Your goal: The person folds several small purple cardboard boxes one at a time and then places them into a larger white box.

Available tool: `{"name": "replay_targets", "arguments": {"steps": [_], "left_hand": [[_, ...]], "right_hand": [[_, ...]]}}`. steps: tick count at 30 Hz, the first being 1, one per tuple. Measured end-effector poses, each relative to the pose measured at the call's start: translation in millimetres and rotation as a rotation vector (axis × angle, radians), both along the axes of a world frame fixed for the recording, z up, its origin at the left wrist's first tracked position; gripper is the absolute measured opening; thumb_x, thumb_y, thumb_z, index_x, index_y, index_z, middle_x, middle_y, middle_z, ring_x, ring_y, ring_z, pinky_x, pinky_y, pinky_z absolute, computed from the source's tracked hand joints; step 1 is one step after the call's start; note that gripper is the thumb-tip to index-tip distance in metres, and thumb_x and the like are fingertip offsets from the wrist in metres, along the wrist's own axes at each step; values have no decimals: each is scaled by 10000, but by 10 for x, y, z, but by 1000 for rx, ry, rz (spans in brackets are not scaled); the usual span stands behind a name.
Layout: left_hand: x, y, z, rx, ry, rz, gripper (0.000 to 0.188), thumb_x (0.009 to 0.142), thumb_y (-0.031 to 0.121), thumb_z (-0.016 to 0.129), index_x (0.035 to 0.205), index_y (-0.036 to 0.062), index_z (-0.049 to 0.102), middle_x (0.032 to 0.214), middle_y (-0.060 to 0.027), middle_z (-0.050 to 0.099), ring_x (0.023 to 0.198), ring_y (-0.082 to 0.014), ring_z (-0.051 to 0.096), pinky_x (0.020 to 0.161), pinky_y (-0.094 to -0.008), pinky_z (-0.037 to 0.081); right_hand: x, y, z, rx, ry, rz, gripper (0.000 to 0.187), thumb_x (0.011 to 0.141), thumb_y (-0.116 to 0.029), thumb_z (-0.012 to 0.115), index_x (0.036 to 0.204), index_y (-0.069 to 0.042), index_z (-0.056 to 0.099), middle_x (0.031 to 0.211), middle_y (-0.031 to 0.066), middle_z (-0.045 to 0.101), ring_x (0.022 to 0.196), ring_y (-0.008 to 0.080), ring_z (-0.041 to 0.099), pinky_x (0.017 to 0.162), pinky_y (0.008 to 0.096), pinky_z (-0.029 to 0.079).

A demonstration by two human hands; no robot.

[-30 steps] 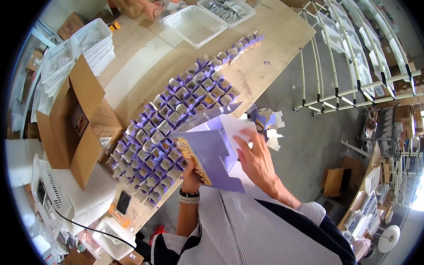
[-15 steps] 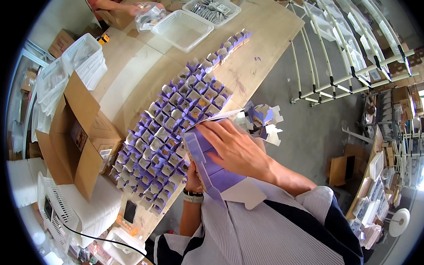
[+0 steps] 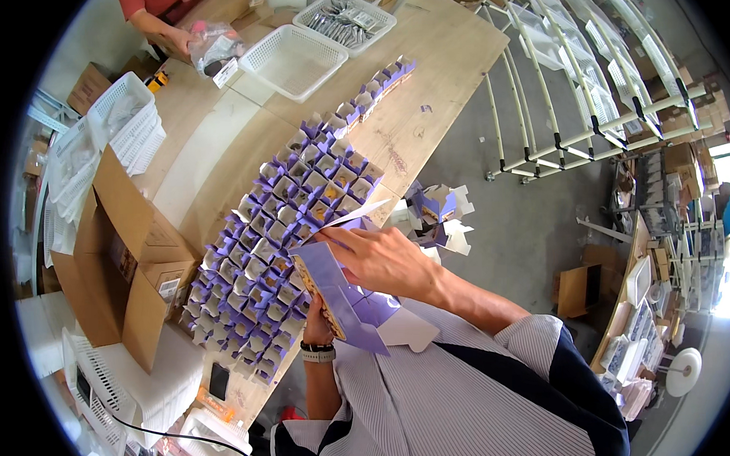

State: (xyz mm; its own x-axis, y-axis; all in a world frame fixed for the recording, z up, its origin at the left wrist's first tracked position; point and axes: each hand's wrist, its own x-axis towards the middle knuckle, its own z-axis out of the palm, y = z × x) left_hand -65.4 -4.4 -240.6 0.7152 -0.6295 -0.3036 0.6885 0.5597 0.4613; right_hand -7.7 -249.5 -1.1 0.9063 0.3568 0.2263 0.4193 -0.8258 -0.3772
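Observation:
In front of my chest is a purple paperboard carton (image 3: 320, 282) with a printed side; its top is open and a pale flap stands out at the near end. My left hand (image 3: 317, 322) grips the carton's left side from below, most of its fingers hidden behind it. My right hand (image 3: 389, 261) is bent over the far end, fingers closed at the edge beside a raised white flap (image 3: 352, 215). Purple pieces show inside, partly covered by that hand. Just beyond stand rows of small open purple-and-white boxes (image 3: 276, 227), some with orange-brown contents.
A large open cardboard box (image 3: 152, 227) stands left of the rows. White plastic baskets (image 3: 295, 60) sit at the table's far side, near another person's hand on a clear bag (image 3: 215, 47). Flattened purple cartons (image 3: 441, 213) lie right of the table. A phone (image 3: 218, 381) lies at the near edge.
My right hand has gone from lying flat over the carton to curling its fingers at the far end. The carton has tilted, showing more of its printed side. The view has shifted slightly.

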Motion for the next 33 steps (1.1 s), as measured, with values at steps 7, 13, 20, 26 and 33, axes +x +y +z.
{"name": "replay_targets", "arguments": {"steps": [7,13,20,26,33], "left_hand": [[335,-908,882,156,318,299,530,1064,515,429,1367,99,553,1225,-52,677,1040,-184,677,889,-327,568],[625,-1184,400,-50,230,202,574,1072,534,375,1431,109,513,1333,-70,632,1157,-215,634,990,-362,530],[876,-1557,524,183,357,295,502,1080,474,416,1399,104,534,1247,-34,674,1050,-172,676,892,-320,568],[960,-1553,416,214,303,374,488,1068,453,469,1399,100,533,1221,-26,682,1018,-145,680,866,-293,568],[900,-1375,479,356,241,214,487,1069,421,481,1395,63,524,1202,-44,686,1012,-165,684,865,-304,563]], "right_hand": [[417,-378,-201,8,50,57,527,730,-179,766,1194,3,595,1109,97,636,1007,237,667,726,348,607],[785,-891,-288,-2,-33,118,368,744,-132,721,1064,1,597,1005,93,641,938,225,662,652,321,594],[1158,-1290,-303,-23,51,96,352,733,-121,789,1040,-11,657,1305,74,629,987,202,688,654,325,611],[1228,-1258,-473,111,130,111,463,697,-142,828,1093,28,657,1542,118,390,1161,255,605,788,359,620],[1300,-1223,-460,170,279,113,515,659,-43,830,1130,72,655,1548,120,366,1175,268,580,830,374,601]]}}
